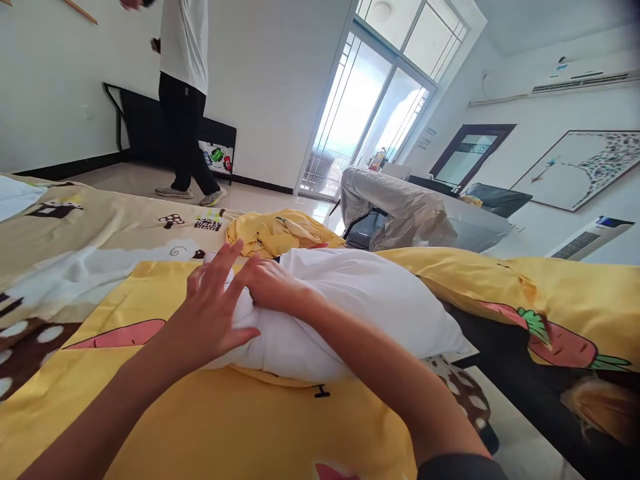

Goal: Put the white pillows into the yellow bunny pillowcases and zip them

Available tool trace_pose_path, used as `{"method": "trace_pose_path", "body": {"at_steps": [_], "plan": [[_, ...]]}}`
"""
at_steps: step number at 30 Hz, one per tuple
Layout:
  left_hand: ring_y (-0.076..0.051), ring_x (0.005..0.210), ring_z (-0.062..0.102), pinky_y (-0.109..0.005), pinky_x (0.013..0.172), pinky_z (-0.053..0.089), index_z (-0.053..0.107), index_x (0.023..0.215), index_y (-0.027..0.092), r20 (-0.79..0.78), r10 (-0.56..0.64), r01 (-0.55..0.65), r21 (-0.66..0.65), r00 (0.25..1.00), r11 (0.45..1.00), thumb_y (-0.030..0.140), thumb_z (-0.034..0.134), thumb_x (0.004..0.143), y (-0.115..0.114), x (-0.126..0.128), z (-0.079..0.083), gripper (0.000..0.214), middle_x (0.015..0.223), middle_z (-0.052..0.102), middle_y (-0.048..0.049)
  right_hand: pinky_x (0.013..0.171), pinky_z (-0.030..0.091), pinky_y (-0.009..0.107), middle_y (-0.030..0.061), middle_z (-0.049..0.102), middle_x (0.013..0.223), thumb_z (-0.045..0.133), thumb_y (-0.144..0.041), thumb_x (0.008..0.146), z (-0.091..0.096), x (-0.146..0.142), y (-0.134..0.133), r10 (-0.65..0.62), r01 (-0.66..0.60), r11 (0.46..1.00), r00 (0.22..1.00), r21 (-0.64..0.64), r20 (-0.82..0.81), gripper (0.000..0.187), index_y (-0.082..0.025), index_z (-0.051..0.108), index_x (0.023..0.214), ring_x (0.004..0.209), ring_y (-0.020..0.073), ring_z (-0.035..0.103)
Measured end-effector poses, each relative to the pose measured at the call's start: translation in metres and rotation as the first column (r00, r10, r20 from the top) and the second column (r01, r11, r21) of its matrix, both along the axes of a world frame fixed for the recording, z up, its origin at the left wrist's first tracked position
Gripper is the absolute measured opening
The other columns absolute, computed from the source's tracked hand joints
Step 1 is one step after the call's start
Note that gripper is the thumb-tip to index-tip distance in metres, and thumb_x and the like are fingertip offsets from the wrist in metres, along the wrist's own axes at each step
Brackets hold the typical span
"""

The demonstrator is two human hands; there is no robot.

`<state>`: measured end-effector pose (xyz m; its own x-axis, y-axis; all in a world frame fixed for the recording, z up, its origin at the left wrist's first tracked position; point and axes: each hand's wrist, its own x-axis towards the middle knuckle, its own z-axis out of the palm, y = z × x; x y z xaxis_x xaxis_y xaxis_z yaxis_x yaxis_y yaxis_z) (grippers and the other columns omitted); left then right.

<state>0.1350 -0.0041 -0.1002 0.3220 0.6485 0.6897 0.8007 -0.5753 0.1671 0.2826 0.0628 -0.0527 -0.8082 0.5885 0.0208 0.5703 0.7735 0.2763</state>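
Observation:
A plump white pillow (370, 293) lies across yellow fabric printed with carrots (260, 427). My left hand (213, 307) rests at the pillow's left end, its fingers spread and its thumb stretched out along the white cloth. Just beside it, my right hand (270, 283) has its fingers curled round the bunched end of the pillow. The right forearm crosses over the pillow's front, covering part of it. Whether the pillow's left end lies inside the yellow fabric or only on it, I cannot tell.
Crumpled yellow cloth (287, 230) lies behind the pillow, on a beige patterned blanket (115, 220). More yellow carrot bedding (590, 300) is at right. A person (184, 87) stands beyond the bed near a black folded frame (140, 127). Plastic-covered furniture (400, 207) stands farther back.

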Motion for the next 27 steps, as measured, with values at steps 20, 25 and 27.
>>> {"method": "trace_pose_path", "body": {"at_steps": [20, 25, 27], "plan": [[-0.022, 0.079, 0.062, -0.03, 0.068, 0.048, 0.068, 0.085, 0.02, 0.765, 0.265, 0.369, -0.544, 0.587, 0.753, 0.047, 0.078, 0.053, 0.033, -0.018, -0.008, 0.043, 0.082, 0.07, -0.0005, 0.111, 0.023, 0.046, 0.0149, 0.028, 0.153, 0.048, -0.031, 0.091, -0.03, 0.038, -0.093, -0.051, 0.112, 0.962, 0.969, 0.25, -0.241, 0.064, -0.013, 0.024, 0.148, 0.14, 0.029, 0.025], [-0.029, 0.087, 0.065, -0.032, 0.067, 0.051, 0.069, 0.095, 0.02, 0.797, 0.369, 0.526, -0.596, 0.478, 0.606, 0.041, 0.081, 0.044, 0.042, -0.026, -0.021, 0.056, 0.083, 0.072, -0.0035, 0.112, 0.018, 0.052, 0.0163, 0.028, 0.153, 0.062, -0.068, 0.072, -0.021, 0.062, -0.034, -0.162, 0.188, 0.981, 0.935, 0.054, -0.316, 0.106, -0.015, 0.015, 0.151, 0.142, 0.0306, 0.022], [-0.03, 0.083, 0.066, -0.033, 0.064, 0.051, 0.068, 0.089, 0.018, 0.768, 0.34, 0.463, -0.611, 0.542, 0.642, 0.042, 0.079, 0.045, 0.045, -0.028, -0.027, 0.051, 0.08, 0.071, -0.0042, 0.112, 0.015, 0.055, 0.0165, 0.029, 0.152, 0.067, -0.071, 0.064, -0.014, 0.062, -0.005, -0.172, 0.174, 0.985, 0.933, -0.022, -0.315, 0.116, -0.017, 0.013, 0.151, 0.142, 0.0317, 0.022]]}}
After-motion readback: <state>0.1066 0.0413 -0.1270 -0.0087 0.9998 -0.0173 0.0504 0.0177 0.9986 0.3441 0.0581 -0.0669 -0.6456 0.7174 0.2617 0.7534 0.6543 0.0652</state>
